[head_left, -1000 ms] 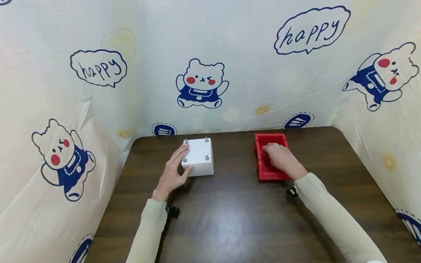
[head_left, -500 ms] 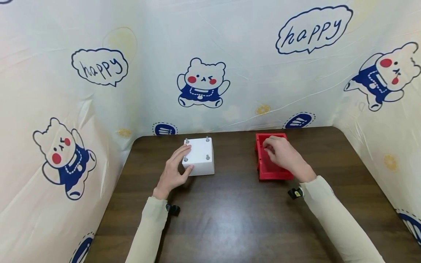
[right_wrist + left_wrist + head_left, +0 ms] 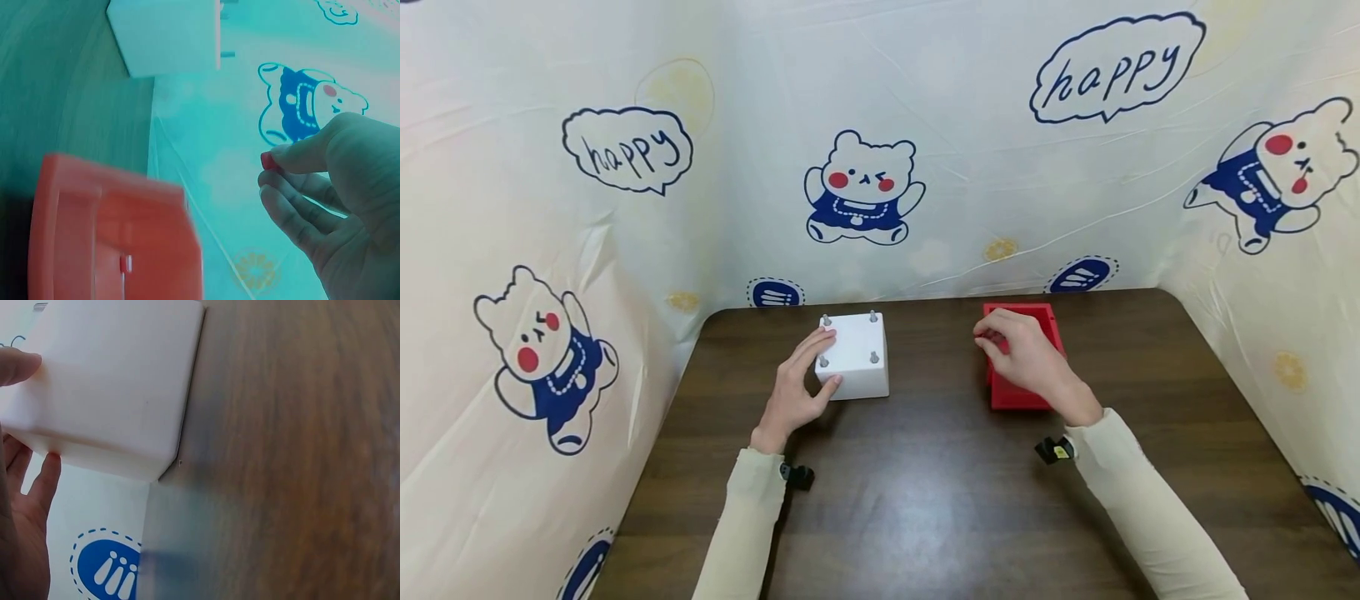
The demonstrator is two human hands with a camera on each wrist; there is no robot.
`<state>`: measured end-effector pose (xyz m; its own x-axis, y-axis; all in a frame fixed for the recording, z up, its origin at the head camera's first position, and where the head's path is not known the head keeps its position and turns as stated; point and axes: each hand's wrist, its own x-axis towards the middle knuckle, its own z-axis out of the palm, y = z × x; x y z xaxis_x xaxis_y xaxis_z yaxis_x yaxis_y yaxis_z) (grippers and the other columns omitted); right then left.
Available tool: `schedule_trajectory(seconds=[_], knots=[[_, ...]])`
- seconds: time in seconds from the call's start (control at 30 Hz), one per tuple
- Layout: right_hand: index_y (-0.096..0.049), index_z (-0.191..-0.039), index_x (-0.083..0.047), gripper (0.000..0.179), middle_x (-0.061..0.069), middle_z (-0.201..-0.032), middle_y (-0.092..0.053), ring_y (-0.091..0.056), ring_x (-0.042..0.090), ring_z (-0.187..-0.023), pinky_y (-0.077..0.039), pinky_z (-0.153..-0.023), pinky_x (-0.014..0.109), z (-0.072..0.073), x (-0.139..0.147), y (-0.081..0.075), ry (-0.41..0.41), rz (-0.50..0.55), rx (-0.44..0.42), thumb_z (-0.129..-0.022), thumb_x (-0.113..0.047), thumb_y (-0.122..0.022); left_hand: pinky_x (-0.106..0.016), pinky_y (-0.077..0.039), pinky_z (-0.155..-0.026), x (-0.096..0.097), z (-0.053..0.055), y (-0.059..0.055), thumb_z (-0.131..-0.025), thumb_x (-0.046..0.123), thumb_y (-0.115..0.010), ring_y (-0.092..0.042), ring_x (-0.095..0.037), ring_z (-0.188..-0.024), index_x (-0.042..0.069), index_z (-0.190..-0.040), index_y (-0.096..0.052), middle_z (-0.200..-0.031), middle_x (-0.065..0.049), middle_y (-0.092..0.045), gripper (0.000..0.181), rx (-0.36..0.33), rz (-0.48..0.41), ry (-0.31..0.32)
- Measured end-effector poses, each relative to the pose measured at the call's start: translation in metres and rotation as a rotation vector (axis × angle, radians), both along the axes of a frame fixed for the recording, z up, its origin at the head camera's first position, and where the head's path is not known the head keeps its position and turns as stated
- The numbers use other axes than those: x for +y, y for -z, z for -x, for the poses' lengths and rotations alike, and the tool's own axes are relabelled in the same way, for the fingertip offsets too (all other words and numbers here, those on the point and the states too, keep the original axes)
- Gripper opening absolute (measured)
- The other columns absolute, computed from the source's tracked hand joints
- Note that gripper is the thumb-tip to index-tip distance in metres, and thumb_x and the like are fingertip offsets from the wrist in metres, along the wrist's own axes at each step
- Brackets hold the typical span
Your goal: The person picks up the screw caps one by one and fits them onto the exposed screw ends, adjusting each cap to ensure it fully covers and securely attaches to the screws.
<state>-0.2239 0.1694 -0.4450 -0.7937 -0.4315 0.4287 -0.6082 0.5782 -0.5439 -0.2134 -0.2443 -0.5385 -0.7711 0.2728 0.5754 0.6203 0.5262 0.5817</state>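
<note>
A white box [image 3: 859, 383] with several metal bolts sticking up at its top corners stands left of the middle. My left hand [image 3: 792, 395] holds it at the left side, thumb on the front face and fingers at the left edge. In the left wrist view the thumb [image 3: 22, 366] presses the box's smooth face. My right hand [image 3: 1028, 357] is raised over a red bin [image 3: 1018, 400]. Between thumb and forefinger it pinches a small red cap-like piece [image 3: 267, 160], seen in the right wrist view.
Inside the red bin lies a small red and white piece [image 3: 126, 264]. Both bin and box stand towards the back of the dark wooden table [image 3: 917, 500]. A printed cloth [image 3: 955, 167] with bears hangs behind and along the sides.
My right hand has come up out of the red bin and shifted left over its left edge. The left hand and the white box stay in place.
</note>
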Motion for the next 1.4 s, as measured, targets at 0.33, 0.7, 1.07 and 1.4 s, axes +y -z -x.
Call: schedule_trajectory(seconds=[0.33,0.7,1.07,1.4], knots=[[-0.076,-0.107,-0.012,0.019,0.003,-0.103,-0.074,-0.064,0.013,-0.082,-0.061,-0.074,0.031,-0.002,-0.027,-0.004,-0.081,0.094,0.026,-0.091,-0.004,-0.082,-0.032,-0.029,-0.129,0.000,-0.003,-0.001,-0.098,0.013,-0.070,-0.042,-0.029,-0.157,0.009,-0.150,-0.061,-0.159,-0.008,-0.057,0.053,-0.022,-0.061,0.025],[-0.078,-0.108,-0.011,0.020,0.004,-0.106,-0.077,-0.073,0.014,-0.088,-0.065,-0.083,0.037,-0.005,-0.055,-0.008,-0.105,0.163,0.025,-0.091,-0.003,-0.082,-0.034,-0.024,-0.131,0.000,-0.002,0.000,-0.104,0.016,-0.045,-0.040,-0.029,-0.158,0.012,-0.152,-0.060,-0.160,-0.007,-0.056,0.050,-0.056,-0.105,0.048],[-0.082,-0.112,-0.015,0.020,0.001,-0.110,-0.080,-0.075,0.012,-0.094,-0.065,-0.086,0.037,-0.007,-0.081,-0.010,-0.107,0.230,0.038,-0.092,-0.010,-0.083,-0.034,-0.023,-0.132,0.001,-0.005,0.000,-0.104,0.016,-0.044,-0.038,-0.028,-0.159,0.011,-0.153,-0.059,-0.161,-0.005,-0.055,0.052,-0.077,-0.116,0.043],[-0.084,-0.111,-0.010,0.022,0.005,-0.108,-0.081,-0.077,0.015,-0.095,-0.064,-0.086,0.033,-0.005,-0.095,-0.008,-0.154,0.274,0.067,-0.090,-0.005,-0.084,-0.035,-0.024,-0.132,-0.002,-0.001,0.004,-0.104,0.012,-0.045,-0.039,-0.033,-0.158,0.009,-0.151,-0.060,-0.159,-0.010,-0.056,0.050,-0.049,-0.124,0.060]])
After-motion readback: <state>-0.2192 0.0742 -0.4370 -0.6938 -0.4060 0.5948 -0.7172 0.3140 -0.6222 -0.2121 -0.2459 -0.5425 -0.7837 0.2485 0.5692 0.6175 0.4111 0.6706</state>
